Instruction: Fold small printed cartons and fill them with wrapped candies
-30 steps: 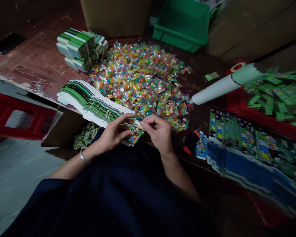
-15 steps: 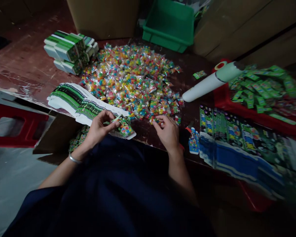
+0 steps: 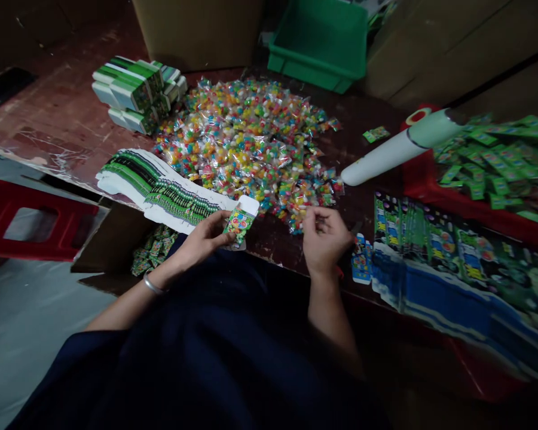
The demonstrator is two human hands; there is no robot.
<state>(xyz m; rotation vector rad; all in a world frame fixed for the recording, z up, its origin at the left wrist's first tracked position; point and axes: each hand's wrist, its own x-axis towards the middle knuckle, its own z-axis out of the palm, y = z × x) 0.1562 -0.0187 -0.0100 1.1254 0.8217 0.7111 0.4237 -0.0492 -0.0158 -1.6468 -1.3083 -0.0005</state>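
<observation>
My left hand (image 3: pixel 205 237) grips a small green printed carton (image 3: pixel 240 222) with its white flap up, at the table's front edge. My right hand (image 3: pixel 324 239) is at the near edge of a big heap of clear candy packets (image 3: pixel 246 140), fingers pinched around one small packet there. A fanned row of flat green carton blanks (image 3: pixel 161 188) lies just left of the held carton. My dark-sleeved lap fills the bottom of the view.
Stacked green boxes (image 3: pixel 137 92) sit at the back left, a green bin (image 3: pixel 320 42) at the back. A white roll (image 3: pixel 401 148) lies right, beside a red tray (image 3: pixel 434 194) of green packs. Blue-green printed cards (image 3: pixel 448 257) spread at right. A red stool (image 3: pixel 31 218) stands left.
My hands have parted: the left raised the carton upright with its flap open, and the right moved right to the heap's edge and pinched a packet.
</observation>
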